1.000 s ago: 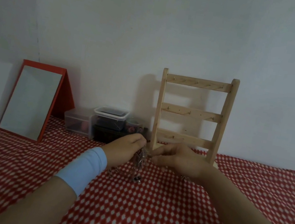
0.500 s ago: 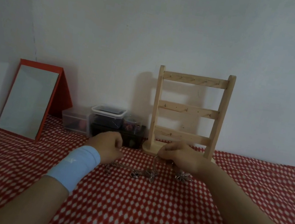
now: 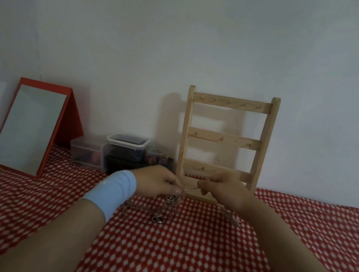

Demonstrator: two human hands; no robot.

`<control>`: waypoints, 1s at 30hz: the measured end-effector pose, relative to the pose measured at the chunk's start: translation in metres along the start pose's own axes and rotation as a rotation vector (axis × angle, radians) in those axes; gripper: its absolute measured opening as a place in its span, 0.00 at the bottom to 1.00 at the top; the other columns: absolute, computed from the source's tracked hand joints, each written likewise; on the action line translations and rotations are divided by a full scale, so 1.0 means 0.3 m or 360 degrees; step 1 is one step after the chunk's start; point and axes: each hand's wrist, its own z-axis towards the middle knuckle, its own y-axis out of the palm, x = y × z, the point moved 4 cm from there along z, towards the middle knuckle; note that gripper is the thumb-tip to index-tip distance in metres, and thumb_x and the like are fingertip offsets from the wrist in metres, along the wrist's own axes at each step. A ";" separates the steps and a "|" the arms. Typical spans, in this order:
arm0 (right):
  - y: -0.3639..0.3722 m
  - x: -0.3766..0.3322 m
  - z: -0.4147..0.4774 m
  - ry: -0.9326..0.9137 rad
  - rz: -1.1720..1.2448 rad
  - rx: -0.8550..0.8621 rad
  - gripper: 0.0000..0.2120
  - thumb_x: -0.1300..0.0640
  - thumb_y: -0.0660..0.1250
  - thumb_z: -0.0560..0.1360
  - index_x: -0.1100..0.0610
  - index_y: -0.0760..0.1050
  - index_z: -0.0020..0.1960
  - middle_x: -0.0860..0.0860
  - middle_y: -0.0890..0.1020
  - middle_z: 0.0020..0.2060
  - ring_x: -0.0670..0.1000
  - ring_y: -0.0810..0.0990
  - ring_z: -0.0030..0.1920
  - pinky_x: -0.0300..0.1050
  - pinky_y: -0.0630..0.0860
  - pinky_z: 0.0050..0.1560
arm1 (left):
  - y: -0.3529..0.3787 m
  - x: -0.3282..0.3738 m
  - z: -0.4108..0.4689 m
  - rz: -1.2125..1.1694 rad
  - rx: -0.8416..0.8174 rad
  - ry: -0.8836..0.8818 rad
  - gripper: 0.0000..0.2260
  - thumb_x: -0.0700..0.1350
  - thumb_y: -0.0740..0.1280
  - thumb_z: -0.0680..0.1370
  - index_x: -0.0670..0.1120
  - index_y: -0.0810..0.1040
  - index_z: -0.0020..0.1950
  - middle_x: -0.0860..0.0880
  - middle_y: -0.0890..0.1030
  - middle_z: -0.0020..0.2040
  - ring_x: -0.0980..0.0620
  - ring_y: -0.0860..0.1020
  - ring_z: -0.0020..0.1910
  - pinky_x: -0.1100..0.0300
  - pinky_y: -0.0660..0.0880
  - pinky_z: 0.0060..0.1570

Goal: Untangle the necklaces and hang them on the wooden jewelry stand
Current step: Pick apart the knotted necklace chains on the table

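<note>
A wooden jewelry stand (image 3: 224,139) with three hooked rails stands upright against the wall, nothing hanging on it. Just in front of its base, my left hand (image 3: 155,183) and my right hand (image 3: 224,188) each pinch an end of a short taut stretch of silver chain (image 3: 189,188). The rest of the tangled necklaces (image 3: 166,202) hangs below my left fingers and trails onto the cloth, with a round pendant (image 3: 157,218) lying there. Another piece of chain (image 3: 232,218) droops under my right hand. A light blue band wraps my left wrist.
A red-framed mirror (image 3: 28,128) leans at the back left. Clear plastic boxes (image 3: 126,150) with small items sit between the mirror and the stand. The red-and-white patterned tablecloth (image 3: 176,255) covers the table; a white wall rises right behind.
My hands came back together and lifted; the chain that lay stretched on the cloth is now held taut between both sets of fingers, with the tangle dangling below.
</note>
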 end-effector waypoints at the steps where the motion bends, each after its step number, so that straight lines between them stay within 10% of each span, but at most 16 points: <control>1: -0.005 0.004 0.001 0.0014 -0.0027 0.0014 0.15 0.51 0.69 0.80 0.54 0.81 0.35 0.42 0.75 0.28 0.41 0.73 0.33 0.36 0.67 0.37 | -0.001 -0.008 0.005 -0.0027 -0.0058 -0.0026 0.12 0.52 0.66 0.80 0.52 0.82 0.61 0.57 0.82 0.56 0.58 0.78 0.57 0.60 0.70 0.63; 4: -0.010 0.034 0.009 0.0065 -0.0243 0.0006 0.14 0.51 0.70 0.79 0.55 0.82 0.37 0.44 0.79 0.27 0.44 0.77 0.30 0.39 0.75 0.34 | 0.041 -0.036 0.019 -0.0587 -0.0265 -0.0065 0.14 0.45 0.71 0.77 0.49 0.80 0.62 0.49 0.83 0.59 0.50 0.80 0.60 0.53 0.72 0.66; 8: 0.016 0.035 0.009 -0.0022 -0.0544 -0.0086 0.09 0.53 0.68 0.78 0.51 0.86 0.53 0.46 0.86 0.51 0.45 0.82 0.50 0.44 0.80 0.56 | 0.076 -0.046 0.031 -0.1090 -0.0300 0.0005 0.14 0.33 0.61 0.81 0.45 0.75 0.64 0.42 0.84 0.56 0.48 0.82 0.55 0.55 0.78 0.57; 11: 0.083 -0.008 -0.004 -0.0148 -0.0066 -0.0281 0.17 0.60 0.65 0.79 0.50 0.80 0.67 0.44 0.83 0.58 0.43 0.80 0.56 0.40 0.76 0.61 | 0.061 -0.050 0.036 -0.1292 -0.0171 0.0022 0.13 0.33 0.61 0.81 0.41 0.73 0.64 0.40 0.82 0.51 0.49 0.83 0.46 0.58 0.80 0.45; 14: 0.144 0.005 0.005 -0.0030 0.0517 -0.0535 0.21 0.64 0.65 0.79 0.53 0.74 0.71 0.52 0.87 0.51 0.51 0.85 0.49 0.47 0.81 0.53 | 0.041 -0.056 0.034 -0.1306 -0.0113 0.0004 0.09 0.35 0.63 0.81 0.40 0.72 0.61 0.39 0.80 0.47 0.50 0.82 0.39 0.60 0.79 0.37; 16: 0.144 0.011 0.004 -0.0036 0.0342 -0.0505 0.20 0.59 0.68 0.79 0.49 0.74 0.69 0.48 0.86 0.46 0.43 0.83 0.39 0.41 0.79 0.41 | 0.029 -0.062 0.036 -0.1239 -0.0102 -0.0021 0.06 0.38 0.63 0.81 0.41 0.73 0.57 0.40 0.80 0.49 0.49 0.81 0.40 0.60 0.77 0.36; 21: 0.106 -0.006 0.002 -0.0237 0.0113 -0.0192 0.06 0.55 0.69 0.80 0.52 0.85 0.52 0.44 0.87 0.47 0.41 0.85 0.49 0.41 0.81 0.56 | 0.012 -0.079 0.029 -0.1044 -0.0130 0.0002 0.11 0.39 0.71 0.76 0.44 0.76 0.58 0.45 0.81 0.48 0.51 0.79 0.44 0.60 0.77 0.41; 30: 0.065 -0.037 -0.012 -0.0199 0.0175 -0.0057 0.11 0.57 0.65 0.83 0.59 0.83 0.48 0.37 0.75 0.22 0.35 0.73 0.25 0.27 0.68 0.31 | -0.017 -0.033 0.014 -0.0617 -0.0025 0.0113 0.07 0.45 0.65 0.81 0.48 0.82 0.56 0.48 0.86 0.45 0.55 0.83 0.46 0.63 0.77 0.52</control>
